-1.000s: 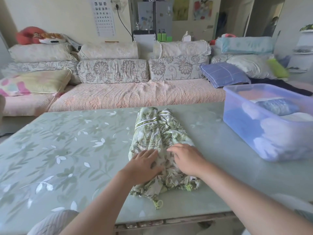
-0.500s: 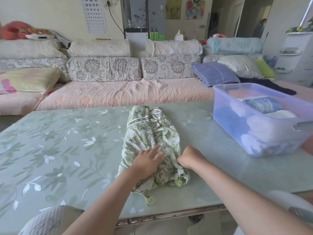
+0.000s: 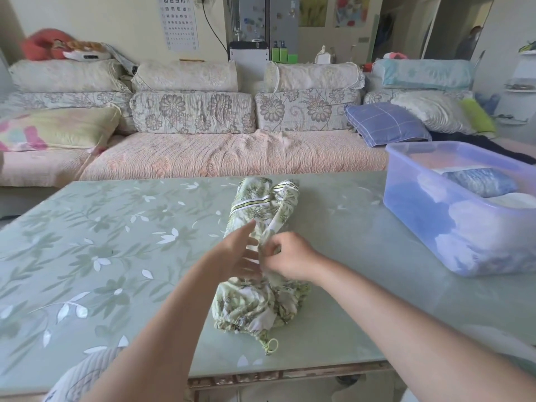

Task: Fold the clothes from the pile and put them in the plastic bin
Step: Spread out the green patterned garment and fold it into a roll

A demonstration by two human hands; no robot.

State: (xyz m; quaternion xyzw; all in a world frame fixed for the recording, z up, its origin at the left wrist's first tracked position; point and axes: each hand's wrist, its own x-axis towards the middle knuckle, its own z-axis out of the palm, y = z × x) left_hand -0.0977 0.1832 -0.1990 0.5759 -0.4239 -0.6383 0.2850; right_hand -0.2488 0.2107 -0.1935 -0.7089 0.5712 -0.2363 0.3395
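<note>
The right hand [image 3: 290, 261] pinches a raised fold of the green flowery garment [image 3: 255, 303]. Just left of it, the left hand [image 3: 237, 256] is open, fingers straight, against the cloth. The garment lies on the table [image 3: 116, 256]. Off to the right sits the plastic bin [image 3: 420, 216], with folded clothes inside.

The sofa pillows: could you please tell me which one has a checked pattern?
The blue pillow on the sofa, just behind the bin; pale grid lines set it apart from the yellow-pink pillow and the white pillow.
</note>
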